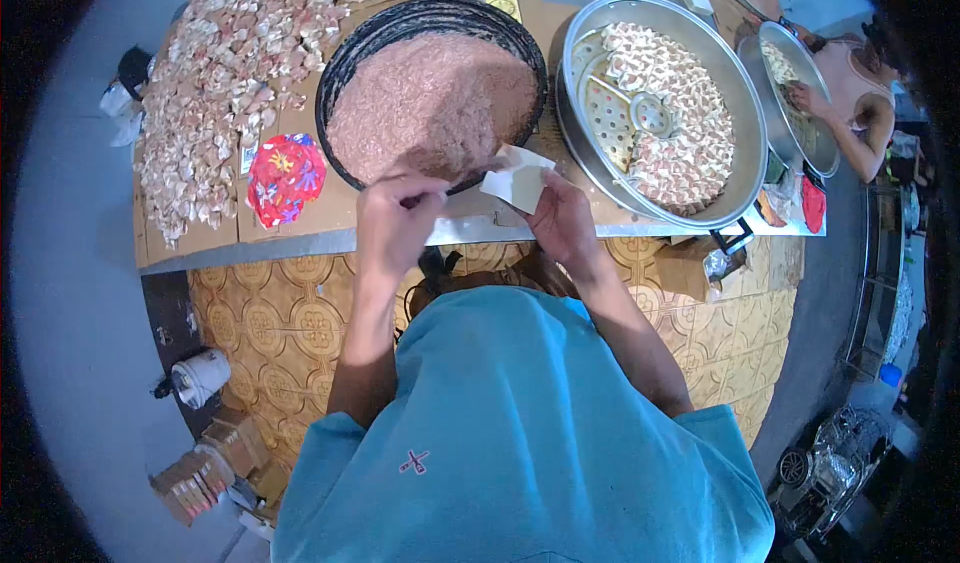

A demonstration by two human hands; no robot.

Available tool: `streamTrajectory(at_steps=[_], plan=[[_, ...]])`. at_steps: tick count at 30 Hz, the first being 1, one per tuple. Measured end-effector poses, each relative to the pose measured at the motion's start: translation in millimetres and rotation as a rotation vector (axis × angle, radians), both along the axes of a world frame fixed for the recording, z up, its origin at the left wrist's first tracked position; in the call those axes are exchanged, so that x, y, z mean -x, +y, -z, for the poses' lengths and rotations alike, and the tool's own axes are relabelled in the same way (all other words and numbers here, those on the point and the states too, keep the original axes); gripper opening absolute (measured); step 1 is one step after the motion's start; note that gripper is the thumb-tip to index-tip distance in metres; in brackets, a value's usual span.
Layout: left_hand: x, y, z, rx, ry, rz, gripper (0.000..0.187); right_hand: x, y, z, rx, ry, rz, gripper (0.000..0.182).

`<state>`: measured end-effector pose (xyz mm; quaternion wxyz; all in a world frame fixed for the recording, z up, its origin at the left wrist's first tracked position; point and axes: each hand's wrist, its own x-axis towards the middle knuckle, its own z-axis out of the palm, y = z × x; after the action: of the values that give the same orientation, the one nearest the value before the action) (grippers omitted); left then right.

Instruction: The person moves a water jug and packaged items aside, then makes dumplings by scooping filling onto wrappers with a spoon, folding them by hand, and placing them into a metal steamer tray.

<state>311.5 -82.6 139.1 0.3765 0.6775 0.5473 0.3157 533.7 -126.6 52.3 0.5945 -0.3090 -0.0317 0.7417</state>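
Observation:
My right hand (pixel 566 218) grips a small stack of thin, pale, square dough wrappers (pixel 519 185) by its edge, just in front of a wide black tub (pixel 334 153). Pinkish minced filling (pixel 420 103) is heaped inside the tub. My left hand (pixel 393 218) is at the tub's near rim, its fingers pinched together; whatever they hold, if anything, is hidden. To the right stands a large metal steamer pot (pixel 754 128) with a perforated base, where rows of folded dumplings (pixel 700 113) cover much of the floor.
Many pale, crumpled-looking pieces (pixel 225 73) spread over cardboard at the left. A red patterned cloth (pixel 286 179) lies beside the tub. At the far right, another person (pixel 860 103) reaches into a second metal pot (pixel 825 143). The table's metal edge (pixel 300 243) runs before me.

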Motion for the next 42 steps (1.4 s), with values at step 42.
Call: streamTrajectory(at_steps=[42], plan=[[-87.0, 2.4, 16.2, 0.585, -0.613, 0.066, 0.021, -29.2, -8.0, -35.7, -0.267, -0.558, 0.027, 0.043]])
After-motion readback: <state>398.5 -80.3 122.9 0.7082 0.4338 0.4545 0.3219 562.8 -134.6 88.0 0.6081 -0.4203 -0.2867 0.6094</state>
